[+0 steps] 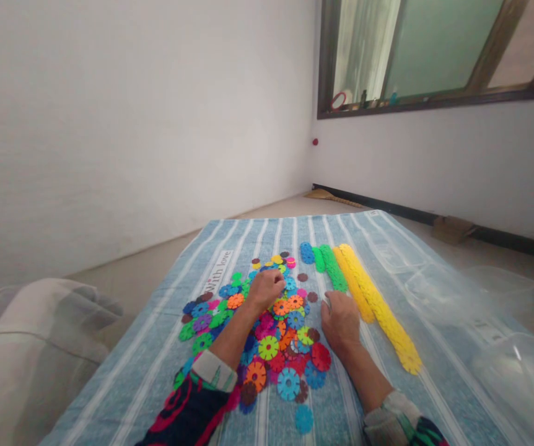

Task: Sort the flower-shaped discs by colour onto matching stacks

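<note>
A loose pile of notched plastic discs (268, 347) in many colours is spread over the middle of the table. My left hand (267, 290) is over the pile's upper part, fingers curled together; whatever they hold is hidden. To the right of the pile, my right hand (341, 319) is closed low over the cloth, and its grip is too small and blurred to make out. Beyond it lie rows of overlapping discs: a short blue row (307, 253), a green row (333, 267) and a long yellow row (390, 319).
A blue-and-white striped cloth (155, 347) covers the table. Clear plastic containers (443, 294) stand along its right side. A fabric-covered seat (39, 353) is at the left. White walls meet behind the table, and a cardboard piece (453, 229) lies on the floor.
</note>
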A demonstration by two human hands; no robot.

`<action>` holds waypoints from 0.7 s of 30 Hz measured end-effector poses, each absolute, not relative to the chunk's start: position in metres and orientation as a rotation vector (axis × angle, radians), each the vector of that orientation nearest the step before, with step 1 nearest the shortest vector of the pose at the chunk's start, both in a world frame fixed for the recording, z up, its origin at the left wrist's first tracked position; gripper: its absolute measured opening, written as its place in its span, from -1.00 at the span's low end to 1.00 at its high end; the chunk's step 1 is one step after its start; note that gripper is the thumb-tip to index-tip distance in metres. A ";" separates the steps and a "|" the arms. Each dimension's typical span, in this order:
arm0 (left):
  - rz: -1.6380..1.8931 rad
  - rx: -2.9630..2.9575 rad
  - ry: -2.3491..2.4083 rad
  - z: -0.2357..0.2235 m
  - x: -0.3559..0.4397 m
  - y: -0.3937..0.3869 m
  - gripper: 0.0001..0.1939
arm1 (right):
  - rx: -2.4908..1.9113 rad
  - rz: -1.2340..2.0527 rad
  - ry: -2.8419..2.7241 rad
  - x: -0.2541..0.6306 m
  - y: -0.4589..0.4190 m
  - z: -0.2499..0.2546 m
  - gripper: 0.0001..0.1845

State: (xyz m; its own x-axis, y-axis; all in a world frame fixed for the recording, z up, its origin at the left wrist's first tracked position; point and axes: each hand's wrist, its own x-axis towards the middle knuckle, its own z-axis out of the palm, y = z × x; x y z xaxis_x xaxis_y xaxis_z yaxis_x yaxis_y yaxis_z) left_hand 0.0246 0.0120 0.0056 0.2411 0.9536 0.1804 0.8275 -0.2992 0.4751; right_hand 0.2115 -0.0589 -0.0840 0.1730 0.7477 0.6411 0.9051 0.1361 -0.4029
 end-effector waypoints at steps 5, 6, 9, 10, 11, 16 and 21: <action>0.630 2.209 1.828 0.016 -0.027 -0.005 -0.84 | -1.677 -0.260 -1.651 0.211 -0.059 -0.086 -0.86; 0.618 2.207 1.857 0.016 -0.033 -0.009 -0.84 | -1.666 -0.261 -1.651 0.211 -0.059 -0.086 -0.87; 0.588 2.203 1.876 0.013 -0.040 -0.022 -0.84 | -1.616 -0.261 -1.653 0.212 -0.059 -0.085 -0.87; 0.583 2.208 1.856 0.011 -0.039 -0.027 -0.83 | -1.601 -0.258 -1.654 0.212 -0.059 -0.085 -0.87; 0.579 2.218 1.829 0.010 -0.037 -0.031 -0.83 | -1.589 -0.254 -1.656 0.212 -0.060 -0.084 -0.86; 0.551 2.348 1.630 0.005 -0.012 -0.048 -0.80 | -1.535 -0.217 -1.669 0.211 -0.061 -0.085 -0.82; 0.379 2.417 1.579 0.004 0.005 -0.050 -0.70 | -1.521 -0.209 -1.642 0.211 -0.061 -0.086 -0.79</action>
State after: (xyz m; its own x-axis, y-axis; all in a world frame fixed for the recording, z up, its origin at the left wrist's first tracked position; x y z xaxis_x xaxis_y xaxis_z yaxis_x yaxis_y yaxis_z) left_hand 0.0047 -0.0500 0.0040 0.3858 0.9182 0.0900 0.8589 -0.3931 0.3284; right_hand 0.2109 -0.0611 -0.0857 0.1182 0.7313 0.6717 0.8761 0.2416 -0.4172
